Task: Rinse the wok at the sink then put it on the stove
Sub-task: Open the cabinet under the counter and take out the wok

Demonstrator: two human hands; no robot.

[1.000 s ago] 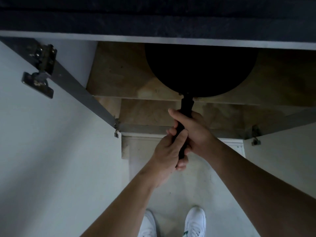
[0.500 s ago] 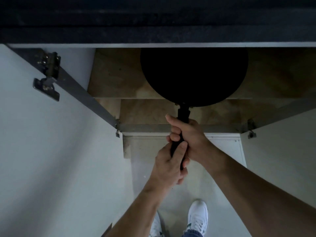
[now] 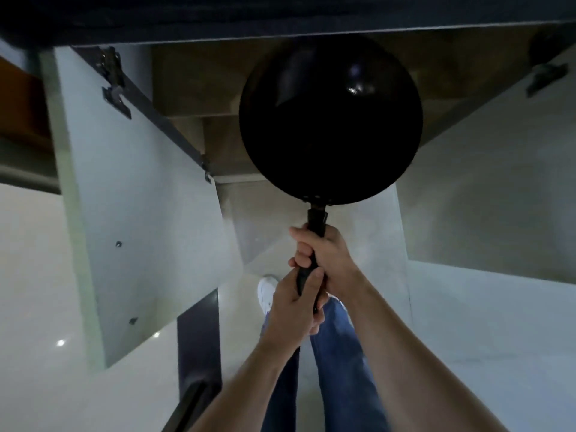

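A round black wok (image 3: 330,120) with a long black handle hangs in the air in front of an open lower cabinet, its bowl facing me. My right hand (image 3: 324,257) grips the upper part of the handle. My left hand (image 3: 293,307) grips the handle's lower end, just below the right one. Most of the handle is hidden inside both fists. No sink or stove is in view.
The cabinet's white left door (image 3: 146,194) and right door (image 3: 486,194) stand wide open on either side of me. A wooden shelf (image 3: 193,85) lies inside, under the dark countertop edge (image 3: 280,17). My legs and a white shoe (image 3: 266,291) stand on the pale floor.
The wok has come out of the cabinet toward me and now shows whole. Both hands kept their hold on the handle. My view has pulled back from the cabinet.
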